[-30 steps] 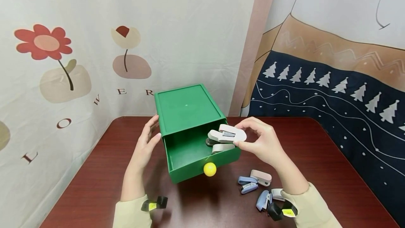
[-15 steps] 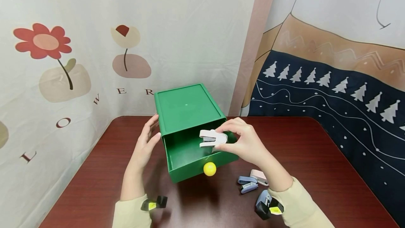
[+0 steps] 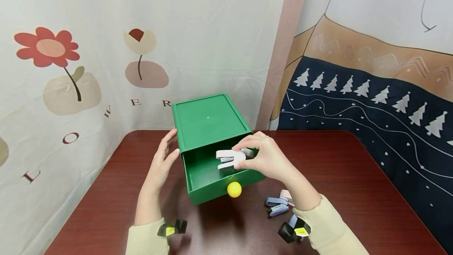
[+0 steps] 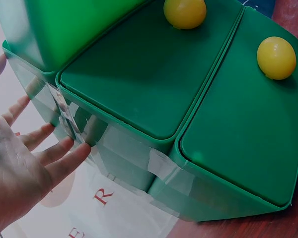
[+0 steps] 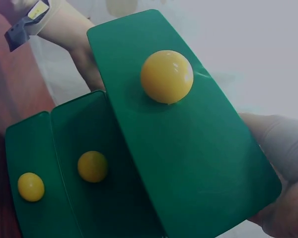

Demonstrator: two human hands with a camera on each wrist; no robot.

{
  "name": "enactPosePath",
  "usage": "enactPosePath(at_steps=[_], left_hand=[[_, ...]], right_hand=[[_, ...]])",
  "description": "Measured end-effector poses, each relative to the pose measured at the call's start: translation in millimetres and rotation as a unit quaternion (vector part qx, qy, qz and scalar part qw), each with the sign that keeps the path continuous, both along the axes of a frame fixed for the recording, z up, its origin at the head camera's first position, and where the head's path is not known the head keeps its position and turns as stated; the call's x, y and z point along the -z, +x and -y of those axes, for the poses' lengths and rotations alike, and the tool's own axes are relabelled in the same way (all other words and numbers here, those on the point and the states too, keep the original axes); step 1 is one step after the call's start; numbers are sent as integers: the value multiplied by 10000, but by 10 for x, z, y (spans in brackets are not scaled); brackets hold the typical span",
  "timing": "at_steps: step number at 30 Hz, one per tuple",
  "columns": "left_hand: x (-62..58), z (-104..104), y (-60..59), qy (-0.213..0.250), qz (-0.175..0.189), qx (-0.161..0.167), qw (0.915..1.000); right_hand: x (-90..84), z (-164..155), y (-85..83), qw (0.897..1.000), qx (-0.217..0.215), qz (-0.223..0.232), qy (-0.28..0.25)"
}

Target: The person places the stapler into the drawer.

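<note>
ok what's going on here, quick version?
A person's right hand holds a white stapler over the pulled-out top drawer of a green drawer box. The left hand rests flat against the box's side. More small staplers lie on the table by the right wrist.

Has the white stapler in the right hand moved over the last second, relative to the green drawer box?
Yes. The white stapler, pinched by the right hand, has gone left and down from above the drawer's right rim into the open top drawer of the green box.
</note>
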State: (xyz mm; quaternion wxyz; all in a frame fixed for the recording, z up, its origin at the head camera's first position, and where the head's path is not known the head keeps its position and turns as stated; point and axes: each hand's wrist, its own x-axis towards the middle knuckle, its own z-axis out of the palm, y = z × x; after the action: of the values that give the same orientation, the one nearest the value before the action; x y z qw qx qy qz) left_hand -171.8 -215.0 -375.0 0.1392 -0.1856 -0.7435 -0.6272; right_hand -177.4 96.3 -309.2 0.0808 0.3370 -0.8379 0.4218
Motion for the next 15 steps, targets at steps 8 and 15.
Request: enactPosePath(at_steps=[8, 15], left_hand=[[12, 1, 0, 5, 10, 3, 10000], [13, -2, -2, -30, -8, -2, 10000]], right_hand=[[-52, 29, -25, 9984, -60, 432, 369], [-65, 15, -21, 9967, -257, 642, 435]])
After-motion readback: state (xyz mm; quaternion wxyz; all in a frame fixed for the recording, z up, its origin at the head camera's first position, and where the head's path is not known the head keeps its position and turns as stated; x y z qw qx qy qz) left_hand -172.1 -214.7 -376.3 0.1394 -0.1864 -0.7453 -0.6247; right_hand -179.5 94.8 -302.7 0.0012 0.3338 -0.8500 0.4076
